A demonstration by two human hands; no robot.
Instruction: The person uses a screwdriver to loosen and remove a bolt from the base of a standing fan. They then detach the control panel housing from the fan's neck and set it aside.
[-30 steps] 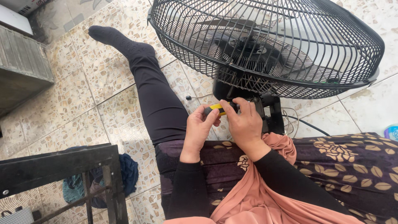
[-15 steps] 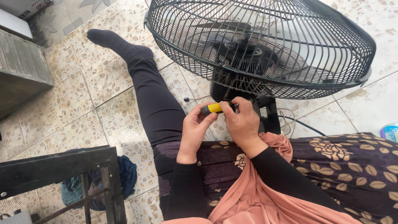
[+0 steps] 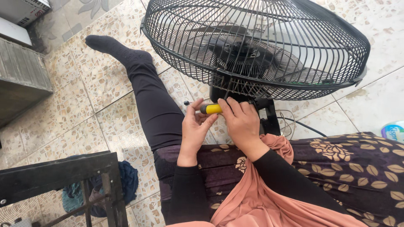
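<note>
Seated on the tiled floor (image 3: 105, 122), I pinch the yellow-handled screwdriver (image 3: 210, 109) between my left hand (image 3: 195, 126) and right hand (image 3: 240, 122), both closed on it, steadying it below the fan (image 3: 261, 46) at twelve o'clock.

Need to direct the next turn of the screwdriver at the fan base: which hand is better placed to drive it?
Probably the right hand: it lies over the yellow-handled screwdriver beside the fan base, while the left hand only pinches the handle's end with its fingers.
</note>
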